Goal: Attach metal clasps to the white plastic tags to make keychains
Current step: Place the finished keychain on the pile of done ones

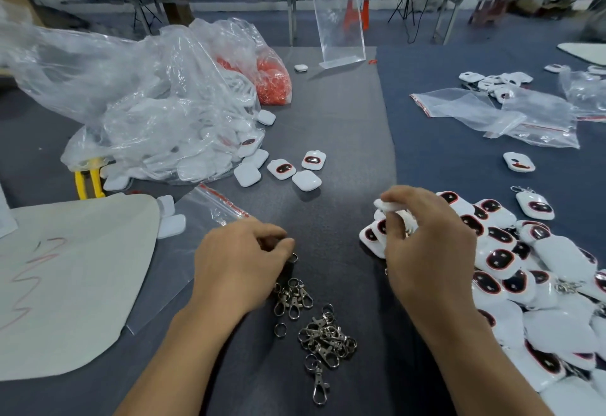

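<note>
The tag (390, 206) is pinched in my right hand (429, 245), at one o'clock from the loose clasps (323, 337) and by the finished pile (498, 261), probably so it can be dropped there. Blur hides which way its long axis runs. My left hand (242, 258) pinches a ring (292, 257) at the clasps' eleven o'clock, ready for joining.

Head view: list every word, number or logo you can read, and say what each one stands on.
No text here can be read.
Tags: a black patch ringed in red, no letters.
Sheet: red squiggles, not words.
Clear stand: faint white marks, too blurred to read.
</note>
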A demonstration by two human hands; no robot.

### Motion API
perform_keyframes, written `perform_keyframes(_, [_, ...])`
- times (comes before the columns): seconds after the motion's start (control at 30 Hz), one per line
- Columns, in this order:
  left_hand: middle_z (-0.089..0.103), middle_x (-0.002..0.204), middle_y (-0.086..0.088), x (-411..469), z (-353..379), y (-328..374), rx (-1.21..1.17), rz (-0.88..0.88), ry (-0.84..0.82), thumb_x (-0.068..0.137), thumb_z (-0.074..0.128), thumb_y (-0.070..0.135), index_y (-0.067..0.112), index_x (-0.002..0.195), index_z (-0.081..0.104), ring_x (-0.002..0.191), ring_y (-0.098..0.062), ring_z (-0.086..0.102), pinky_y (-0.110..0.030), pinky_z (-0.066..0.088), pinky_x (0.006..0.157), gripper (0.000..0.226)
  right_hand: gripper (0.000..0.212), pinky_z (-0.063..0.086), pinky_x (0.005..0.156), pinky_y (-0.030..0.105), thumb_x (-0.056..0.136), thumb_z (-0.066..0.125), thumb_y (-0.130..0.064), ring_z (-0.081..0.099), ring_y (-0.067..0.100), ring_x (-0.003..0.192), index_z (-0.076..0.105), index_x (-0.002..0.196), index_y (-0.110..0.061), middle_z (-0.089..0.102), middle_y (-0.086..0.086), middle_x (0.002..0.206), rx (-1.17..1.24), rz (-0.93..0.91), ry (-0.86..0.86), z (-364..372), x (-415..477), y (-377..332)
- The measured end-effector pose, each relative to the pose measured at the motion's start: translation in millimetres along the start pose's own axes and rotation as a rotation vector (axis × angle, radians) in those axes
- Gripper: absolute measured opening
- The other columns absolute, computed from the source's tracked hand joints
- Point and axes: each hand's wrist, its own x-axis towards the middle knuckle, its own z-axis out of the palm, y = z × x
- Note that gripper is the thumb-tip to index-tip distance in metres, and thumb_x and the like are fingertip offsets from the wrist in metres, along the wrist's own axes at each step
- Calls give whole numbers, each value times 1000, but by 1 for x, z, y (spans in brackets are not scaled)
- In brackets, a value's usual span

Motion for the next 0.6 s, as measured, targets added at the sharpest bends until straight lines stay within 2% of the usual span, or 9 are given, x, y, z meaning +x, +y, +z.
perform_keyframes(0.07, [66, 77, 28, 1, -4, -4, -86, -2, -113, 72, 73, 54, 57, 86, 70, 77, 4, 60, -24, 48, 69, 15, 31, 33, 102, 27, 77, 72, 10, 65, 21, 105, 77, 94, -16, 75, -2, 99, -164, 17, -118, 2, -1, -1])
perform_keyframes(0.13, [66, 79, 27, 2, -8, -6, -180, 48, -215, 69, 81, 44, 53, 84, 74, 76, 5, 60, -17, 46, 67, 19, 30, 25, 108, 31, 73, 73, 6, 62, 24, 111, 78, 93, -17, 75, 0, 103, -270, 62, -202, 4, -4, -5])
perform_keyframes(0.2, [67, 82, 23, 3, -11, -8, -224, 109, -302, 71, 84, 30, 46, 81, 78, 76, 2, 61, -10, 43, 66, 20, 29, 25, 110, 35, 72, 75, 3, 59, 28, 119, 78, 95, -15, 74, 4, 117, -256, 48, -183, 6, -8, -11])
perform_keyframes(0.27, [69, 84, 24, 5, -11, -11, -253, 146, -355, 76, 82, 19, 42, 80, 80, 80, 3, 63, -8, 43, 71, 24, 32, 32, 110, 37, 73, 74, 5, 56, 29, 124, 78, 99, -13, 71, 6, 127, -164, -15, -116, 11, -10, -21])
perform_keyframes(0.37, [69, 85, 22, 7, -10, -11, -240, 177, -359, 78, 80, 16, 39, 80, 79, 82, 3, 63, -8, 42, 74, 23, 43, 41, 109, 36, 76, 65, 10, 53, 25, 127, 75, 112, -11, 69, 4, 129, -21, -87, -176, 32, -8, -36])
perform_keyframes(0.47, [68, 79, 18, 6, -10, -12, -225, 193, -340, 75, 79, 19, 38, 78, 78, 78, 1, 60, -9, 40, 70, 19, 60, 39, 98, 26, 78, 48, 12, 50, 21, 123, 63, 129, -15, 60, -2, 126, 83, -50, -417, 63, 9, -44])
perform_keyframes(0.53, [65, 72, 19, 5, -12, -13, -215, 179, -321, 71, 77, 19, 40, 76, 77, 73, 0, 59, -7, 38, 64, 22, 57, 33, 92, 24, 86, 47, 5, 45, 23, 124, 53, 139, -16, 52, -1, 130, 79, -8, -528, 88, 26, -42])
perform_keyframes(0.6, [65, 67, 21, 5, -13, -14, -203, 150, -295, 70, 74, 19, 42, 74, 75, 69, -1, 60, -6, 38, 60, 23, 52, 34, 102, 31, 96, 49, -9, 40, 25, 129, 43, 148, -15, 47, 2, 142, -36, -17, -594, 109, 38, -38])
